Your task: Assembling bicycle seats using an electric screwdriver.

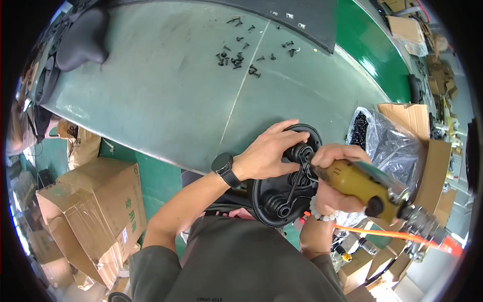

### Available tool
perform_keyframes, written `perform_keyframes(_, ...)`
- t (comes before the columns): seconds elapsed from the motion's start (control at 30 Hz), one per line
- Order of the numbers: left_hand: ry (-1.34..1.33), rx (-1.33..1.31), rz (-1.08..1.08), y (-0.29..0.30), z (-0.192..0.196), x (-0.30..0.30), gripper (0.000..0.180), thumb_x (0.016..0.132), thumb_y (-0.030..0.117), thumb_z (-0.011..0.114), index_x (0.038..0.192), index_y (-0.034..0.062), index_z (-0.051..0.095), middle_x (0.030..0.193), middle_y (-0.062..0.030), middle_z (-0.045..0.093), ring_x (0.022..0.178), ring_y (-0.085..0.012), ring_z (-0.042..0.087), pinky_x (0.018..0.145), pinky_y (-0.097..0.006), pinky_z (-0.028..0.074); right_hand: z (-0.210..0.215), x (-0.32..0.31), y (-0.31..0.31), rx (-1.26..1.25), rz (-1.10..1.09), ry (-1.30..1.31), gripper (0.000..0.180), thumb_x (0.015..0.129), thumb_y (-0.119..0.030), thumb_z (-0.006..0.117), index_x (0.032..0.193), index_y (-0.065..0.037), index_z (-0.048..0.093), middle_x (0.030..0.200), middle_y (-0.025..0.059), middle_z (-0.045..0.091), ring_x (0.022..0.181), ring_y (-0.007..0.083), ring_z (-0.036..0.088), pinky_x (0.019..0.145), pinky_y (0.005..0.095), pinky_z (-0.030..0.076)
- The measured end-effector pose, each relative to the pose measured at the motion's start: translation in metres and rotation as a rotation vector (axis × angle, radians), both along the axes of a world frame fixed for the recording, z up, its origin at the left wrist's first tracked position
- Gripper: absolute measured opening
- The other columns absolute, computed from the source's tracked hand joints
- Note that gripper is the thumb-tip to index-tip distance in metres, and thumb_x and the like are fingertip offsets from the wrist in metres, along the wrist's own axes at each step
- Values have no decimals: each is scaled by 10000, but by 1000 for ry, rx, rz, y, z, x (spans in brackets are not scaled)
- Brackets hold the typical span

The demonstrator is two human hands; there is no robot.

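Screws [237,62] lie beyond black saddle [263,197], left grip [266,154] clasping it, right grip [331,197] clasping driver [359,183].

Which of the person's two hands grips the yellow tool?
The right hand, with the white bracelet; the left hand, with the black watch, holds the black spring-fitted part.

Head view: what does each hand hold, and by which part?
Right hand: the yellow power tool, around its front body. Left hand: the black saddle, fingers straddling one spring.

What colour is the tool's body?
The tool's body is mustard yellow, best seen in the head view.
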State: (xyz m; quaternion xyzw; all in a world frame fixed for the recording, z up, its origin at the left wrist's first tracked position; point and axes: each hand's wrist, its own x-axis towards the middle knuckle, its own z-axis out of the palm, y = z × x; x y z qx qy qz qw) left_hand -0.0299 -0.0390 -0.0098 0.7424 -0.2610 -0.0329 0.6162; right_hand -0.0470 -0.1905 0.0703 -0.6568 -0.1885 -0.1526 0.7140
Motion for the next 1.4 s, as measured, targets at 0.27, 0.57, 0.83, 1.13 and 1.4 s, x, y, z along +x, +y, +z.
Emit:
perform_keyframes(0.27,-38,83,61,-1,1,-5,586,650,68,824,1200,26,625,1186,-124,663,1358,-377,446,1070,-463,439,-2,5,1,60,49,-53,1065,667,-887,556,1202,31,481,804,145,595,692,260,604,630,362,531)
perform_keyframes(0.57,45,56,63,-2,0,-10,584,643,39,824,1192,26,626,1188,-119,665,1361,-378,446,1030,-449,474,-11,12,3,61,65,-28,1001,713,-858,578,1109,59,517,798,146,614,693,247,603,644,334,525)
perform_keyframes(0.83,-33,57,77,-3,0,-1,591,637,41,821,1193,23,619,1204,-110,660,1339,-393,468,1043,-462,467,-19,22,-7,135,111,64,962,717,-872,570,1042,31,495,790,164,586,664,263,580,579,344,510)
perform_keyframes(1.13,-93,135,-112,-9,14,18,454,675,155,793,1099,62,657,1101,-103,675,1131,-304,596,1132,-449,392,16,-13,-34,307,-45,150,1017,720,-917,491,1217,-30,487,758,126,571,612,238,531,545,363,451)
perform_keyframes(1.4,189,15,331,-50,26,92,474,707,232,816,1122,53,673,1122,-125,699,1140,-270,615,944,-377,499,51,-84,-84,517,-251,-55,917,820,-899,283,1025,-24,468,575,117,516,386,233,455,386,348,434)
